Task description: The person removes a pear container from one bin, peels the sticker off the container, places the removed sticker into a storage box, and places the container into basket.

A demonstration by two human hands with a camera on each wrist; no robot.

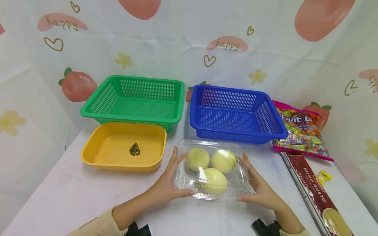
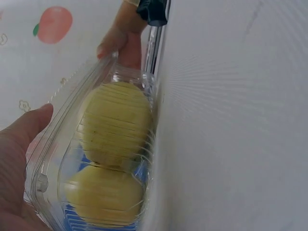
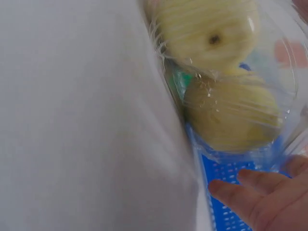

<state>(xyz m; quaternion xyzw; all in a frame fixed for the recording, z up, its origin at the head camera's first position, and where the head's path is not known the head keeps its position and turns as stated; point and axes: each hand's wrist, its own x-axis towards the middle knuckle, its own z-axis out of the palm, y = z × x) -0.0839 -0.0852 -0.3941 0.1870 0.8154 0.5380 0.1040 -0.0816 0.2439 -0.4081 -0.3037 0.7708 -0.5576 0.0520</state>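
A clear plastic clamshell box (image 1: 184, 147) with three round, pale yellow-green fruits (image 1: 213, 182) inside sits near the middle of the table, its lid down. My left hand (image 1: 165, 185) holds its left side, thumb at the front corner and fingers spread along the edge. On the opposite side my right hand (image 1: 260, 188) grips it likewise, thumb at the front right corner. Fruit (image 2: 115, 122) shows through the ridged wall in the left wrist view. Fingers of the right hand (image 3: 269, 197) lie beside the box wall in the right wrist view.
Behind stand a green basket (image 1: 141, 119) and a blue basket (image 1: 236, 133). A yellow tray (image 1: 103, 160) holds a small dark triangular packet (image 1: 134, 149). At right are a candy bag (image 1: 304, 131), a spaghetti pack (image 1: 316, 193) and a small yellow-wrapped piece (image 1: 324, 177).
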